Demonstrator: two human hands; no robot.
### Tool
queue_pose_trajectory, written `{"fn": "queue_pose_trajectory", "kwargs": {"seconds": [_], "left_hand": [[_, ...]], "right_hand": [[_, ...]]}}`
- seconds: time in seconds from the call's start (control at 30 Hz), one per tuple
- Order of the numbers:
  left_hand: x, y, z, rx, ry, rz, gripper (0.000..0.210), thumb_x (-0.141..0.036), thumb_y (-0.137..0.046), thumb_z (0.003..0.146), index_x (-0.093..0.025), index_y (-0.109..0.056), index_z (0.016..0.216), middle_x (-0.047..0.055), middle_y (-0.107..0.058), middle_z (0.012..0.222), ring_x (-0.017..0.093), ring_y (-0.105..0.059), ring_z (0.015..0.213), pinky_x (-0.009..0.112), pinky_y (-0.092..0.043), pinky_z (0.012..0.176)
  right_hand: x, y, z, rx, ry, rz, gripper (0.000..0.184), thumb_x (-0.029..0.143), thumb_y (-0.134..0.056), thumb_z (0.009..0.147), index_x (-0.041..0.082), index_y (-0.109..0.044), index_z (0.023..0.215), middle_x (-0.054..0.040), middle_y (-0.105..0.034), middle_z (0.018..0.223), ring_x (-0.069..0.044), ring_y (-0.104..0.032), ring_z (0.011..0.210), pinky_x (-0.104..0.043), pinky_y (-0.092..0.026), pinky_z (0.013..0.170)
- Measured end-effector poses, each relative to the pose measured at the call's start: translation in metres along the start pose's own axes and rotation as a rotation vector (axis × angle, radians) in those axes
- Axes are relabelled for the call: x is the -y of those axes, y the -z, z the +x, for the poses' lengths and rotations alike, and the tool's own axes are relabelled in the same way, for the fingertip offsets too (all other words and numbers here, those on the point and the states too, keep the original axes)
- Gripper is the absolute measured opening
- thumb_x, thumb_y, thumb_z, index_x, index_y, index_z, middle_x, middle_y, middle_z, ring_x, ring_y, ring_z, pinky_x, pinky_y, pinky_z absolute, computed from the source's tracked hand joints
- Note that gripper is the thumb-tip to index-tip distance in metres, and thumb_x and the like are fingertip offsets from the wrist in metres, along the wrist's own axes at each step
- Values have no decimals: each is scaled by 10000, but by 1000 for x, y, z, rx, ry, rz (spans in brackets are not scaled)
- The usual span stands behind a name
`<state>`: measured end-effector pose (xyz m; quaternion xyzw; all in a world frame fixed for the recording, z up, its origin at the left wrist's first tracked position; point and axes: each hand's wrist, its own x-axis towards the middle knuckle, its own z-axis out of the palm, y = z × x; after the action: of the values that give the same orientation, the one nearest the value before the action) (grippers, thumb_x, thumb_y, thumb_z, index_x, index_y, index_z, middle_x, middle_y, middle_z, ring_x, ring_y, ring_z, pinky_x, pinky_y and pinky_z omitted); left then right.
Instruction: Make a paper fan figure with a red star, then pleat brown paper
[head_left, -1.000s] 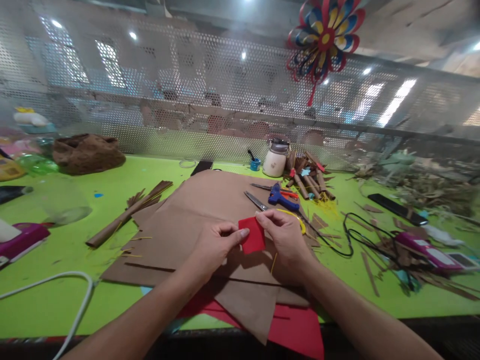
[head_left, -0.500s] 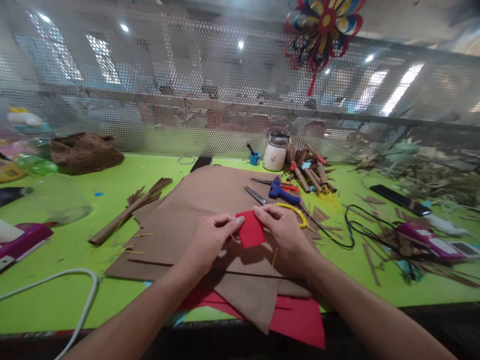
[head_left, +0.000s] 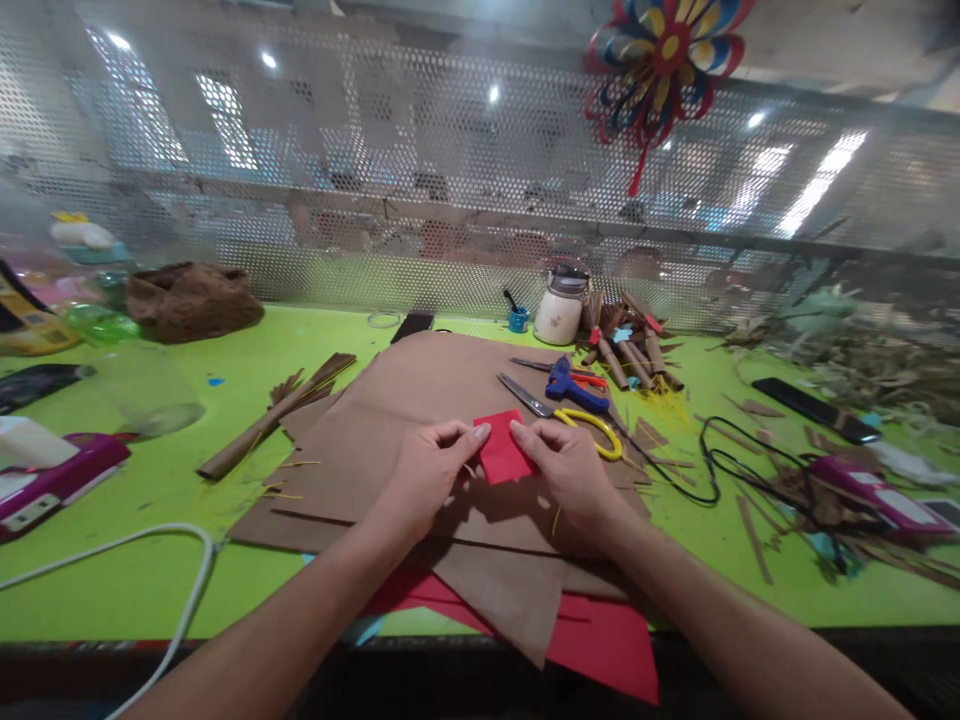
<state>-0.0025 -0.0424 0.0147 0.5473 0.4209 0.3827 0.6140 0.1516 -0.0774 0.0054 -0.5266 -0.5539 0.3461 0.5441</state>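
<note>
A small red paper piece (head_left: 504, 448) is held up between both hands, above brown paper sheets (head_left: 375, 400). My left hand (head_left: 435, 465) pinches its left edge between thumb and fingers. On the opposite edge, my right hand (head_left: 566, 465) grips it the same way. Just beyond the right hand lie yellow-handled scissors (head_left: 592, 428) and a blue-handled tool (head_left: 574, 388), both resting on the brown paper. Larger red paper (head_left: 607, 645) sticks out from under the brown sheets at the table's front edge.
A rolled brown paper bundle (head_left: 262, 425) lies left on the green table (head_left: 150, 590). Behind stand a white jar (head_left: 559, 310) and a small blue pot (head_left: 517, 318), with several finished rolls (head_left: 634, 350) alongside. Black cable (head_left: 709, 470), phone (head_left: 814, 408) and purple power strips (head_left: 870, 490) occupy the sides.
The view has shifted slightly, so the table things appear further right. The right thumb has moved a little down the red paper's edge, and both hands still hold it.
</note>
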Motion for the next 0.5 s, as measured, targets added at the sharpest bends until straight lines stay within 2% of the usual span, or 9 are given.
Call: {"fn": "queue_pose_trajectory", "kwargs": {"seconds": [0.23, 0.5], "left_hand": [[1, -2, 2, -38, -31, 10, 309, -440, -657, 687, -146, -583, 631, -28, -526, 459, 74, -440, 393, 181, -311, 385], [-3, 1, 0, -121, -103, 67, 320, -453, -630, 710, -145, -594, 630, -29, -532, 478, 70, -439, 427, 180, -321, 428]], "right_hand": [[-6, 0, 1, -4, 28, -3, 391, 474, -546, 792, 154, -538, 567, 32, -437, 510, -78, -333, 480, -218, -289, 455], [-3, -1, -4, 147, -130, 5, 463, 546, -543, 769, 162, -503, 513, 51, -400, 415, -58, -325, 353, -205, -217, 354]]}}
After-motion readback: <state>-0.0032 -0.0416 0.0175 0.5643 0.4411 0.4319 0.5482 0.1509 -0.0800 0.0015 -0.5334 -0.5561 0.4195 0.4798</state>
